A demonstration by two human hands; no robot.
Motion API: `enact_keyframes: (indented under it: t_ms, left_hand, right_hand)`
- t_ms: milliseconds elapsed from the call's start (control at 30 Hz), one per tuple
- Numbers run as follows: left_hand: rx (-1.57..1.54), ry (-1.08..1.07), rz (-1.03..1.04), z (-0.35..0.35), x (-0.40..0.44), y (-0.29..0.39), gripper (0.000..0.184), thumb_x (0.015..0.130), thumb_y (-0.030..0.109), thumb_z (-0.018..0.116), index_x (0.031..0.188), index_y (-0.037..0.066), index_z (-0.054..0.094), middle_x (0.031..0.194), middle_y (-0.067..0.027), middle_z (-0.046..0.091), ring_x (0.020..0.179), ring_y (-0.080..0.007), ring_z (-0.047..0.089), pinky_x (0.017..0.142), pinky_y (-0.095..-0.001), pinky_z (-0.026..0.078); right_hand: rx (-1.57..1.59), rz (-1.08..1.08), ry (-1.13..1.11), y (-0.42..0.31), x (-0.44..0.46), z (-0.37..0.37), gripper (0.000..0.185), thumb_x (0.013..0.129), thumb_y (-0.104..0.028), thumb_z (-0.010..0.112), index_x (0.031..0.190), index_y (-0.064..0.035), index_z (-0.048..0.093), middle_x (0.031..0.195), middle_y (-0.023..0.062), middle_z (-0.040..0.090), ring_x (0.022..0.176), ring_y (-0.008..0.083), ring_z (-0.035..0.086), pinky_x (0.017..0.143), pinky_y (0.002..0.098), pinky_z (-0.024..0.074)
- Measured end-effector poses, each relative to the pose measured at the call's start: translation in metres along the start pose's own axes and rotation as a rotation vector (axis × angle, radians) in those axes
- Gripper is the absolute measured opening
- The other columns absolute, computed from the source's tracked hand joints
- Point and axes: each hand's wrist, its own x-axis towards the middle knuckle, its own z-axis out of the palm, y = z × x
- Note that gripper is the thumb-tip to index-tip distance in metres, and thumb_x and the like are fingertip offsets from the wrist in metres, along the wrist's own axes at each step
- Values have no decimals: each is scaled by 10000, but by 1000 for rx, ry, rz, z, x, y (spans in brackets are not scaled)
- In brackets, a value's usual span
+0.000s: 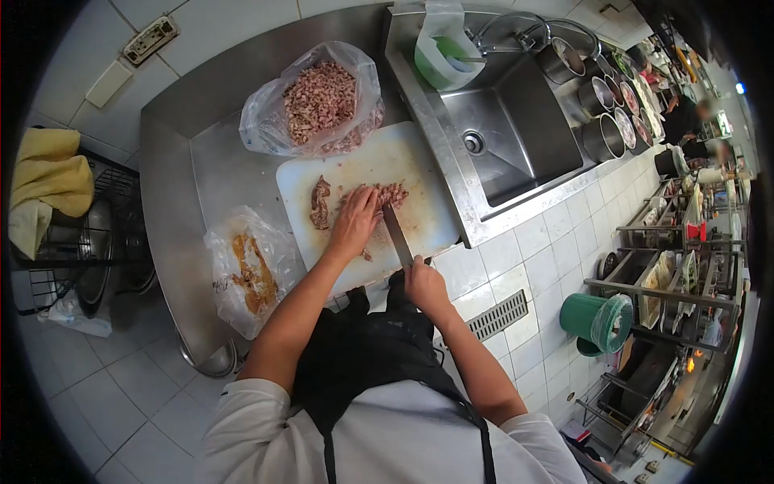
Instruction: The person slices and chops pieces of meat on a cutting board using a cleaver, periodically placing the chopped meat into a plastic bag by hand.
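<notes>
My right hand [426,286] is wrapped round the handle of a knife [397,234], its blade lying against the meat on a white cutting board [423,173]. With bent fingers, my left hand [355,216] presses on the meat just left of the blade. Small chopped meat pieces [393,194] lie beyond the knife. A longer strip of meat [320,203] rests to the left on the board. Behind the board stands a clear plastic bag [262,121] full of diced meat [318,97]. Another plastic bag [278,242] with brownish residue lies left of the board.
Right of the board is a steel sink [516,137], with a green-and-white container [447,60] at its back corner. Metal pots [603,137] line its far side. A yellow cloth [52,173] hangs over a rack at left. A green bin [592,319] stands at right.
</notes>
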Motion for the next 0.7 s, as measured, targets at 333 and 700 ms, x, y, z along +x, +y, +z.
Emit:
enact_keyframes:
  t_ms: [333, 700]
  left_hand:
    - [70, -61, -49, -14, -1, -4, 708, 903, 314, 758, 1442, -79, 522, 1547, -231, 468, 1464, -406, 410, 1280, -541, 236]
    - [65, 76, -38, 4, -4, -4, 453, 979, 180, 627, 1360, -65, 611, 1418, -207, 596, 1394, -397, 505, 1228, -549, 334]
  right_hand:
    - [-52, -36, 63, -27, 26, -18, 162, 981, -126, 575, 893, 1, 525, 677, 260, 678, 631, 440, 706, 581, 535, 569]
    - [-89, -39, 36, -31, 41, 1, 122, 972, -101, 564, 917, 3, 532, 685, 246, 689, 631, 422, 717, 575, 514, 580]
